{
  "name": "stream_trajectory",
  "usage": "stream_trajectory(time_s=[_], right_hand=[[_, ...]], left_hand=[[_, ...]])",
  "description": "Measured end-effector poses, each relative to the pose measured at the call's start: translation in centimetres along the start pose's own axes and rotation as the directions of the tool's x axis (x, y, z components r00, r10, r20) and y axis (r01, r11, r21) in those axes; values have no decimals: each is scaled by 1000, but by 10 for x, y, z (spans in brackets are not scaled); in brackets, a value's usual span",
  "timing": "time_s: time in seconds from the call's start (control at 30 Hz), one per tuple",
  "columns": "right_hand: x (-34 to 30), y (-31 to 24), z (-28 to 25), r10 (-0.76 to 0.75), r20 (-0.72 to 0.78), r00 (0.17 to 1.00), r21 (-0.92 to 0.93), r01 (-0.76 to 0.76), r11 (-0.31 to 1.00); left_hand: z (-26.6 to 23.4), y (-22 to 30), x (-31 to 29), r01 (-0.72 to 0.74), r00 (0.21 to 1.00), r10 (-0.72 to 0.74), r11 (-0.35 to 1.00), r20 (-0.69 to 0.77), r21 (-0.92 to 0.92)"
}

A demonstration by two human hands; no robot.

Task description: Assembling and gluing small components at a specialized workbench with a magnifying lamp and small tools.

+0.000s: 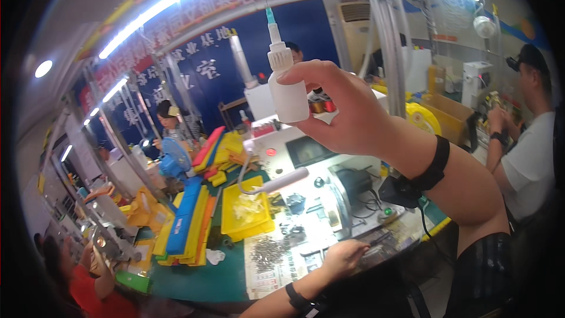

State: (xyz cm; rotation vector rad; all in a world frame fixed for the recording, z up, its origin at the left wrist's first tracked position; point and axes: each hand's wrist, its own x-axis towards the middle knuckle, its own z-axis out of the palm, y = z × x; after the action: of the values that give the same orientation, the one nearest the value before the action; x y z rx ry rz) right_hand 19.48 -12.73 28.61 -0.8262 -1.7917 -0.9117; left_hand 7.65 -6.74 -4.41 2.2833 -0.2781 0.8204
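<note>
A white squeeze bottle point(289, 95) with a ribbed collar and a teal needle tip point(270, 16) is held up in front of me, tip pointing upward. My right hand point(347, 109) grips it between thumb and fingers, high above the workbench. Low over the bench's near edge, my left hand point(346, 258) has its fingers drawn together; whatever they hold, if anything, is too small to make out. Left of that hand, a pile of small dark metal pieces point(271, 254) lies on a printed sheet point(259, 285).
A yellow tray point(268, 224) with pale scraps stands on the green bench mat point(197, 282). Beyond lie stacked blue and yellow bins point(183, 224), a blue fan point(173, 156) and a lamp arm point(285, 181). A white machine point(347, 168) stands ahead. Other people sit left and right.
</note>
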Motion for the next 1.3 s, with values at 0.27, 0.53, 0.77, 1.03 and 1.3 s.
stream_trajectory(time_s=[0.27, 0.53, 0.77, 1.03, 1.3], right_hand=[[35, 1, 41, -17, -5, 1000, 85, 18, 996], [-4, 2, 2, 23, 37, 999, -88, -20, 996], [-100, -18, -132, 354, -53, 934, -200, -358, 912], [-138, -83, -236, 492, -160, 856, -294, -517, 804], [-135, -124, -273, 400, -75, 913, -584, -366, 725]], left_hand=[[2, 1, -1, 1, 1000, -1, 1000, -3, -19], [0, -2, -4, 2, 999, -2, 1000, -35, 2], [-2, -2, 0, -18, 999, 18, 1000, -30, 4], [1, 4, 4, -57, 997, 58, 998, -44, 15], [5, 9, 2, 3, 1000, -2, 1000, -23, 22]])
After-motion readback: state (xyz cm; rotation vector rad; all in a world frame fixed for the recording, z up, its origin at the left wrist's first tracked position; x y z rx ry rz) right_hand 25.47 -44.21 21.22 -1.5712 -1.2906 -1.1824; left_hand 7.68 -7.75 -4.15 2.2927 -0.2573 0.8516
